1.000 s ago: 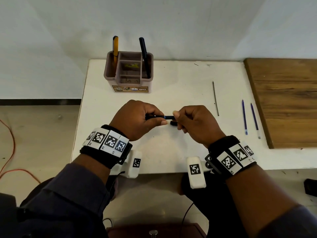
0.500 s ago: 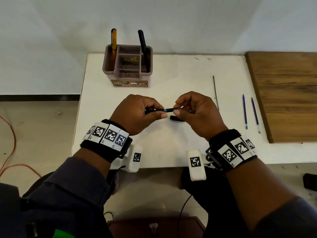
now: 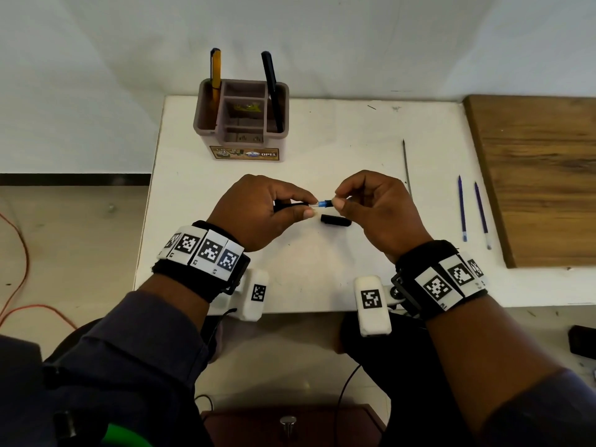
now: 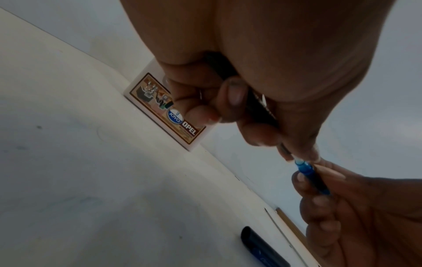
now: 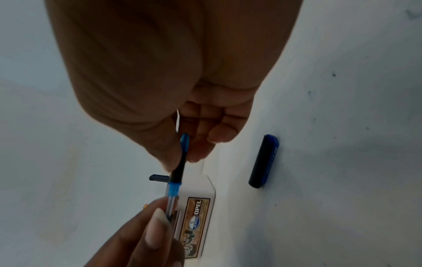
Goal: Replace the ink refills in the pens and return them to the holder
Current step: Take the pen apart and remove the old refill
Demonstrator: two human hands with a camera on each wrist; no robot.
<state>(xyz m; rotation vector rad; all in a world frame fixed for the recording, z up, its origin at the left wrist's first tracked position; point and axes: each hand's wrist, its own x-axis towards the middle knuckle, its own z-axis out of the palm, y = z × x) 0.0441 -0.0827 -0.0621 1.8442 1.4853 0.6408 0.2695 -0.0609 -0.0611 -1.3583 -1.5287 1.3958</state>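
Observation:
Over the middle of the white table (image 3: 322, 272), my left hand (image 3: 310, 208) grips a black pen barrel (image 3: 290, 205). My right hand (image 3: 338, 201) pinches the pen's blue-and-black front section (image 3: 325, 204) between thumb and forefinger. In the right wrist view that section (image 5: 180, 162) joins a clear stretch of barrel (image 5: 171, 200) at the left thumb. The pen's dark cap (image 3: 335, 220) lies on the table just below the hands. A brown pen holder (image 3: 242, 137) at the back holds a yellow pen (image 3: 215, 69) and a black pen (image 3: 271, 85).
A thin grey refill (image 3: 407, 169) lies right of the hands. Two blue refills (image 3: 461, 208) lie side by side further right, beside a wooden board (image 3: 541, 175). The table's front edge is under my wrists. An orange cable (image 3: 19, 285) runs on the floor at the left.
The cap, close under my right fingers a second ago, now lies free on the table. My right hand has lifted and taken the pen's front section; a clear bit shows by the blue ring.

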